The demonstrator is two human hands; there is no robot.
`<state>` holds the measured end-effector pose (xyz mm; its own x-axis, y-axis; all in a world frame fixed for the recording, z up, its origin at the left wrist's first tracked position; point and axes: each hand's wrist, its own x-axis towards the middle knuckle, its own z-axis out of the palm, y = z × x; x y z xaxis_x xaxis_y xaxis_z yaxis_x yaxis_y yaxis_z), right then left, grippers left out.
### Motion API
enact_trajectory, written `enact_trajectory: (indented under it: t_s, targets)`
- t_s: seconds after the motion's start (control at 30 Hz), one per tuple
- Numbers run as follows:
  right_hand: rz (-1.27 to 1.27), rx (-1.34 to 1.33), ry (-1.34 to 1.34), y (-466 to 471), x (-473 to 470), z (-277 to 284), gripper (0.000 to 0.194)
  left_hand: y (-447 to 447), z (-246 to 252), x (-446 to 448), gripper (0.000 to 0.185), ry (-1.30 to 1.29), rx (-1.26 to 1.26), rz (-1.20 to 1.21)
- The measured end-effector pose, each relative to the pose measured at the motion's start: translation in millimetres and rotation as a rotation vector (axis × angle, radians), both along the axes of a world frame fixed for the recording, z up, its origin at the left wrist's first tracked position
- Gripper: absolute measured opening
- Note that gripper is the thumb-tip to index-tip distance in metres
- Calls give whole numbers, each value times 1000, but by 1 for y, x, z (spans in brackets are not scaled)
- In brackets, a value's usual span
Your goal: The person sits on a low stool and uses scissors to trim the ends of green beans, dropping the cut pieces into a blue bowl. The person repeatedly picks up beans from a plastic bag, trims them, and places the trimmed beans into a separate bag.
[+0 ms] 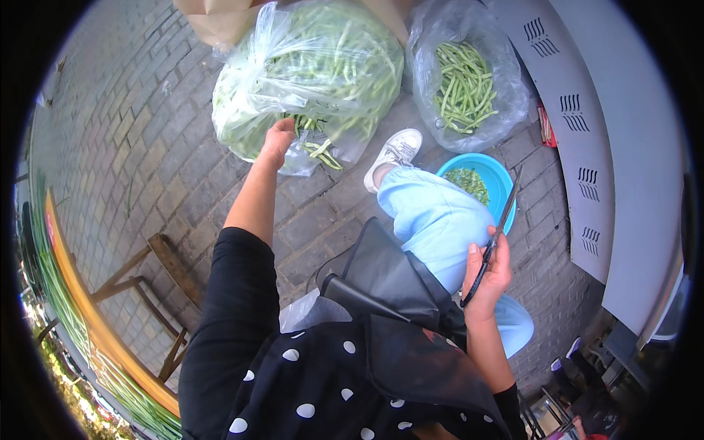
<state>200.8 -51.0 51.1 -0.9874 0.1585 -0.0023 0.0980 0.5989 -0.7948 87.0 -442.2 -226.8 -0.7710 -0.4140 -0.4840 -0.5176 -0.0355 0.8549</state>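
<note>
My left hand (279,142) reaches to the opening of a large clear plastic bag (313,71) full of green beans; its fingertips are partly hidden at the beans (308,124), so its grip cannot be made out. A few beans (324,154) lie on the plastic beside it. In my right hand (488,278) is a pair of scissors (501,220) with dark handles, blades pointing up and away. Below the blades stands a turquoise basin (499,190) with small green pieces (467,183) in it. A second clear bag (423,93), rolled wide, holds more green beans (465,88).
A grey metal cabinet (594,165) with vents runs along the right. Next to it lies a red package (546,126). At the left are a table with a yellow-orange edge (99,324), long green stalks (66,308) and a wooden stool (170,269). Another person's legs (583,374) show lower right.
</note>
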Motion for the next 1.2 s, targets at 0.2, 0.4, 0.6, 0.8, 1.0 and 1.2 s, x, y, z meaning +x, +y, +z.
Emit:
enact_trajectory:
  t_s: [0.2,0.4,0.6,0.8,1.0,1.2]
  targets:
    - [-152,-84,-112,4,1,1,41,61,-71,9,32,-235,-422,-303]
    - [-156,-140,-151,-5,-10,6,43,72,-68,-30,19,-400,-786,-480]
    - [-317,-217,-145,-19,-25,10,49,53,-109,31,32,-481,-818,-378]
    - [-205,-99,-201,-23,-31,13,55,83,-125,-4,31,-178,-995,-590]
    - [-258,-44,-155,-25,-33,9,51,73,-141,-19,26,-14,-897,-609]
    - [-158,36,-57,-17,-29,-4,48,36,-101,-5,18,-192,-1019,-1269]
